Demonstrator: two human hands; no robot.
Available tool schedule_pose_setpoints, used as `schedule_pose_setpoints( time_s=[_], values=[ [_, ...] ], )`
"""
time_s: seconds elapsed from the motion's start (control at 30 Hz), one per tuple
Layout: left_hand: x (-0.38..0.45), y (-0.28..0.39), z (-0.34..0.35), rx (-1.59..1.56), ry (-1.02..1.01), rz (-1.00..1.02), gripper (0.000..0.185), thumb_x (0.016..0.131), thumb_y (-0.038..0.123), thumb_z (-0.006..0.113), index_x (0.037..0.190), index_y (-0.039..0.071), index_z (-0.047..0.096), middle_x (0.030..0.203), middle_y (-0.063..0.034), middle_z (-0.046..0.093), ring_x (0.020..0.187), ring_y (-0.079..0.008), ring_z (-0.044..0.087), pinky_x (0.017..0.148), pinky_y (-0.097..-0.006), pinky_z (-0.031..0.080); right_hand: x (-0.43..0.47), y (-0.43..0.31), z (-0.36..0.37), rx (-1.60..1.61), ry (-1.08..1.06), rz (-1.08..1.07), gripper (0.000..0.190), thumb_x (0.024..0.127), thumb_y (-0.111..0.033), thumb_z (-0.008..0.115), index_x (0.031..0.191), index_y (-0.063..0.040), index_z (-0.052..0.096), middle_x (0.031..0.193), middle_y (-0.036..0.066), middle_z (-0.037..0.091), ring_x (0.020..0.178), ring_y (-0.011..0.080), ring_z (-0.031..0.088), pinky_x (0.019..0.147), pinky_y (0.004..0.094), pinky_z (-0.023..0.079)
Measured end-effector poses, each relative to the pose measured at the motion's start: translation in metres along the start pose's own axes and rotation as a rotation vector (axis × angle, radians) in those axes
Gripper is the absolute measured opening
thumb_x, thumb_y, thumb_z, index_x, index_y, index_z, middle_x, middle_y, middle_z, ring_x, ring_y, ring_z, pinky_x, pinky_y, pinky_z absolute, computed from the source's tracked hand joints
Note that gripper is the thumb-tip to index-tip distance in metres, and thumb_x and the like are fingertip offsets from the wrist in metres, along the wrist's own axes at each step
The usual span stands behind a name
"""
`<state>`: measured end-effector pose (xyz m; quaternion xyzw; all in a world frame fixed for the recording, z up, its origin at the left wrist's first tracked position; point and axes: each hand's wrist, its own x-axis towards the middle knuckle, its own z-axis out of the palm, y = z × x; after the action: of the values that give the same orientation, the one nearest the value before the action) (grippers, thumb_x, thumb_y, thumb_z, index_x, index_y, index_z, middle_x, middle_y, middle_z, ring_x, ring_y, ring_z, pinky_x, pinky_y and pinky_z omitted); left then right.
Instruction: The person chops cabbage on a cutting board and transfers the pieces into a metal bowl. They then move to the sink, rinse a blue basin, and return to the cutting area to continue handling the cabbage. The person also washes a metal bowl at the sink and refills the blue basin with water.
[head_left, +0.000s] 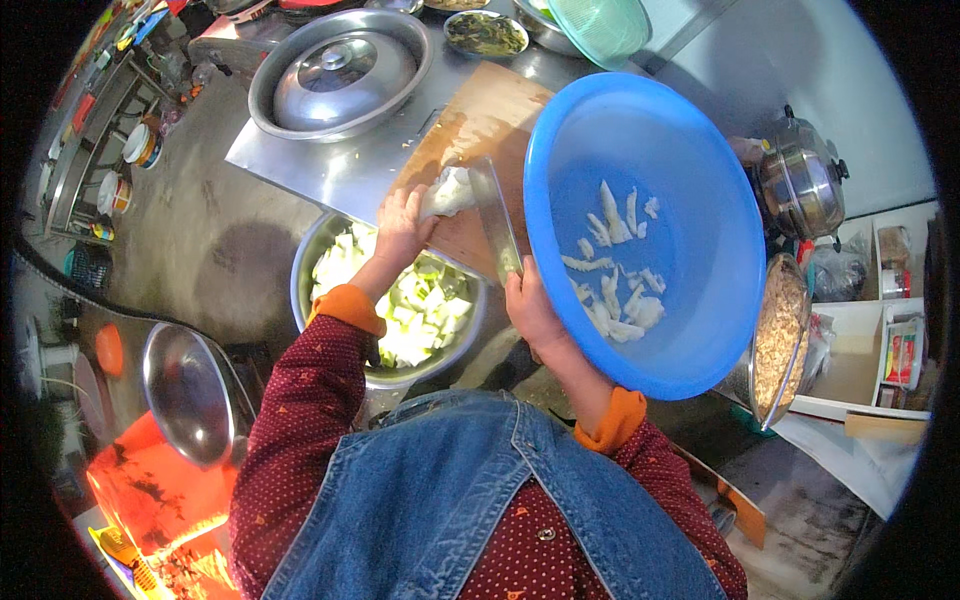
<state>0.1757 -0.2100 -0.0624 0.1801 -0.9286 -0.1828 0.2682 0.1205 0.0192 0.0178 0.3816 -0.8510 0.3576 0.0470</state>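
My left hand (403, 225) grips a whitish chunk of food (451, 191) against the wooden cutting board (480, 112); its exact kind is not clear. My right hand (534, 304) is closed around the handle end of a cleaver (495, 217), whose broad blade stands beside the chunk. Just right of that hand, a large blue plastic basin (712, 322) holds white strips and pieces (626, 300) scattered over its bottom. Below the board's near edge, a metal basin (300, 285) is filled with cut pale-green vegetable chunks (427, 307), partly hidden by my left forearm.
On the steel table (337, 172) sits a wide metal basin with a domed lid (345, 75). Behind the board are a plate of dark greens (486, 34) and a green mesh colander (604, 30). A pot (802, 180) and a bowl of tan flakes (780, 337) stand at right.
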Motion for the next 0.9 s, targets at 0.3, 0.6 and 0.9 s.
schedule_pose_setpoints(
  time_s=[0.3,0.6,0.9],
  values=[
    [-0.002,0.002,-0.002,-0.171,0.04,-0.007,0.033,0.071,0.009,0.064,0.101,0.007,0.05,0.105,-0.0132,0.049,0.095,-0.0335,0.047,0.083,-0.0419,0.038,0.042,-0.029,0.018,0.032,-0.266,0.1,0.015,0.081,-0.014,0.053,0.084,0.001,0.051,0.076,0.024,0.058,0.074,0.0426,0.057,0.065,0.0492,0.045],
    [0.0,0.003,-0.008,-0.157,0.006,0.062,0.032,0.065,0.006,0.066,0.094,0.008,0.054,0.106,-0.0119,0.049,0.094,-0.0335,0.047,0.083,-0.0402,0.041,0.06,-0.031,0.045,-0.205,-0.456,0.204,0.018,0.083,-0.02,0.053,0.082,-0.002,0.054,0.077,0.022,0.061,0.075,0.0394,0.06,0.067,0.0492,0.047],
    [0.003,0.004,-0.011,-0.185,-0.039,0.025,0.05,0.061,0.013,0.072,0.106,0.006,0.05,0.111,-0.0161,0.047,0.101,-0.0346,0.046,0.087,-0.0414,0.039,0.028,-0.024,0.024,-0.079,-0.323,0.207,0.017,0.084,-0.017,0.052,0.08,0.0,0.052,0.077,0.023,0.059,0.073,0.0397,0.059,0.066,0.0463,0.046]
  ],
)
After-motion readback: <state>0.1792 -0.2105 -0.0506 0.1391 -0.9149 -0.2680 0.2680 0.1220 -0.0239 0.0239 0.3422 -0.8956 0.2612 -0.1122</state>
